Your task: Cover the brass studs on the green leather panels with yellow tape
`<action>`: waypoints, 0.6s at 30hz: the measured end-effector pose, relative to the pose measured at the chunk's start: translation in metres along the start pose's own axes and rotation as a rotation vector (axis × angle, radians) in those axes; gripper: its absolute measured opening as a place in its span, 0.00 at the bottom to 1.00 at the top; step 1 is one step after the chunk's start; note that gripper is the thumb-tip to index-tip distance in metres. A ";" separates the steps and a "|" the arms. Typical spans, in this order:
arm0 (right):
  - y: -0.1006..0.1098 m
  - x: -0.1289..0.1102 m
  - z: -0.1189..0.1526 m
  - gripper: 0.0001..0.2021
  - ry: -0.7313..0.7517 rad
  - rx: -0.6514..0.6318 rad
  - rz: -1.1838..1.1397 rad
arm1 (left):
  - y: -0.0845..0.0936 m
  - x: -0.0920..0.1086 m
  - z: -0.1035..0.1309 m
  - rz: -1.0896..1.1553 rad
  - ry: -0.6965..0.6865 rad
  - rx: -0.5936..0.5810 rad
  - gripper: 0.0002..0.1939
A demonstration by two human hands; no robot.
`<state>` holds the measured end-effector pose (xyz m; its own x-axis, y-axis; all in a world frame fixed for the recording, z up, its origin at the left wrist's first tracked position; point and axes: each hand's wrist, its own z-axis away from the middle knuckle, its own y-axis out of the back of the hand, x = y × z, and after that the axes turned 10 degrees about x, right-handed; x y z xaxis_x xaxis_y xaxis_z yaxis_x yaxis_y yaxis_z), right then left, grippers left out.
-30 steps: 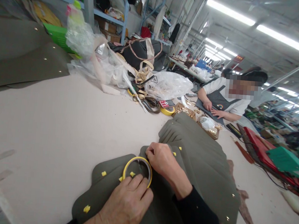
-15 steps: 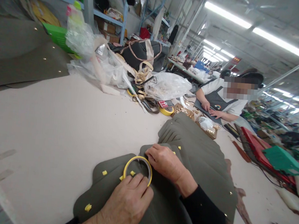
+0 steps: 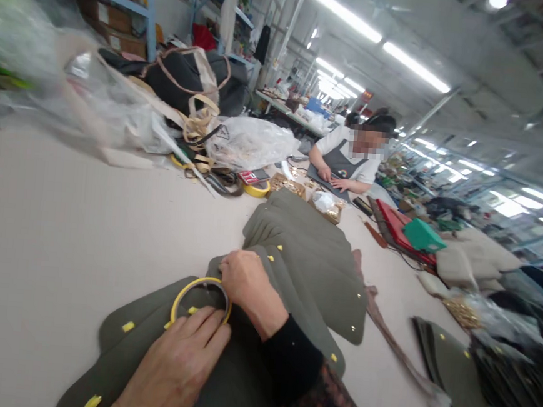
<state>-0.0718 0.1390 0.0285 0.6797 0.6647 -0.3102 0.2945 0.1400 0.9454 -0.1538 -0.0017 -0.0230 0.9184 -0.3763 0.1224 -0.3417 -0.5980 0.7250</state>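
A roll of yellow tape (image 3: 176, 302) stands between my two hands, above overlapping dark green-grey panels (image 3: 149, 325) that bear small yellow tape pieces. My left hand (image 3: 179, 353) has its fingers closed on the lower edge of the roll. Near the roll's upper right edge, my right hand (image 3: 251, 283) has its fingers bent together over a panel; whatever lies under its fingertips is hidden. Behind my hands fans out a stack of the same panels (image 3: 306, 244), with small metal studs at its right end.
A person (image 3: 345, 153) works across the table (image 3: 62, 231). Boxes of gold-coloured fittings (image 3: 287, 184), a clear plastic bag (image 3: 252, 142) and a second yellow tape roll (image 3: 256, 190) lie beyond the stack. More dark panels (image 3: 456, 362) lie at the right.
The view has turned to the right, so the table things appear further left and more panels show at the right. Both hands keep nearly the same pose around the tape roll.
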 end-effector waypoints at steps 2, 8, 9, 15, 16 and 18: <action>0.010 0.008 0.018 0.11 -0.023 0.100 -0.036 | -0.001 -0.005 -0.001 0.001 -0.071 0.071 0.19; 0.043 0.083 0.089 0.13 -0.384 0.477 0.009 | 0.000 -0.006 -0.003 -0.041 -0.153 0.136 0.18; 0.045 0.095 0.098 0.15 -0.460 0.431 0.065 | -0.001 -0.004 -0.002 -0.047 -0.151 0.135 0.18; 0.035 0.118 0.111 0.19 -0.597 0.244 0.066 | -0.001 -0.003 -0.003 -0.051 -0.084 0.136 0.19; 0.034 0.116 0.112 0.20 -0.588 0.224 0.037 | 0.002 -0.001 -0.002 -0.060 -0.073 0.120 0.18; 0.031 0.116 0.117 0.21 -0.544 0.190 -0.046 | 0.006 0.007 -0.001 -0.089 -0.028 0.093 0.17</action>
<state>0.0946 0.1349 0.0099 0.8963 0.1811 -0.4048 0.4129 -0.0079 0.9107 -0.1494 -0.0073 -0.0167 0.9406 -0.3372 0.0404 -0.2769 -0.6928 0.6658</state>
